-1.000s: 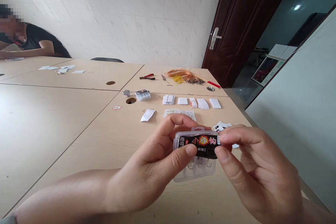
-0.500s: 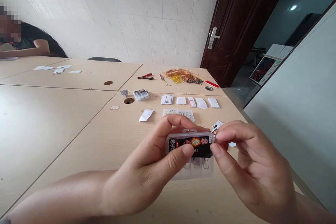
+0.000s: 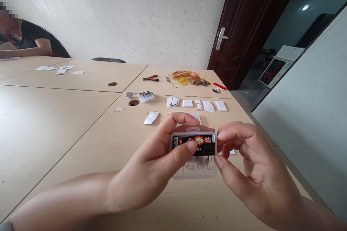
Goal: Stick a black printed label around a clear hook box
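"As you sit at this desk (image 3: pixel 67 133), what's entry one?"

"One clear plastic box of fishing hooks (image 3: pixel 193 143), black label facing me, held up over the desk between my two hands."

"Left hand (image 3: pixel 146 173)?"

"Partly closed on the box, thumb pressed to the label, fingers curled behind the top edge."

"Right hand (image 3: pixel 260 166)?"

"Half open, thumb and forefinger (image 3: pixel 221 134) pinching the box's right end, the other fingers curled loosely below."

"Beyond the hands?"

"Straight ahead of them, a row of white paper slips (image 3: pixel 221 105). Ahead and left of my left hand, a second clear box (image 3: pixel 145 96) just beside a round desk hole (image 3: pixel 133 103). Farther ahead, red-handled pliers (image 3: pixel 150 78) and a tangle of copper and gold line (image 3: pixel 188 78). Well off to the left, a co-worker's forearm (image 3: pixel 27 52) lies along the far desk edge."
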Motion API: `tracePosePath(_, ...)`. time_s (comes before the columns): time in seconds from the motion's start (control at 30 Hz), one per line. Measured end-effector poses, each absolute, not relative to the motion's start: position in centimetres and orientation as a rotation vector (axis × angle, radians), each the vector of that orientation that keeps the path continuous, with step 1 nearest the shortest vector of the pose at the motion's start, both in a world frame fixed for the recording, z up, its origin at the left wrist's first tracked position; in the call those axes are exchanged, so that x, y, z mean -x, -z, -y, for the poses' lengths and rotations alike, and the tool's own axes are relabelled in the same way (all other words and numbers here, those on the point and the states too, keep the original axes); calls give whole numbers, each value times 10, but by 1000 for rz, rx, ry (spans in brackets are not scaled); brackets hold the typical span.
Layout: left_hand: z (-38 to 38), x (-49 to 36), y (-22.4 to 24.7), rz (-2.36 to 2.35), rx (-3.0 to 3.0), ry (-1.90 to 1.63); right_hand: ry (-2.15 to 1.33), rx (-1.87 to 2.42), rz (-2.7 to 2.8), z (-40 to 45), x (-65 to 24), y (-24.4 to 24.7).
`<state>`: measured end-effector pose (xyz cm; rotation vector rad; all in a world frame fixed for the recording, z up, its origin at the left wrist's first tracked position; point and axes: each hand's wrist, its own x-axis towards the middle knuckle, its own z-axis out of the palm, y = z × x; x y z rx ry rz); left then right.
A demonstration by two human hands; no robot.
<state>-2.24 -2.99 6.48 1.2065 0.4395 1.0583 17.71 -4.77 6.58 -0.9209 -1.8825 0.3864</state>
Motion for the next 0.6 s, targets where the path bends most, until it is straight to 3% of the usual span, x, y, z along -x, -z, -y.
tracePosePath(0.3,28,21,-70,-498,-1334,-1039,-1130,888,1635,38,-177,-63)
tracePosePath(0.6,25,27,-57,-434,-1976,-1098,-1590,728,1446,31,-164,-58)
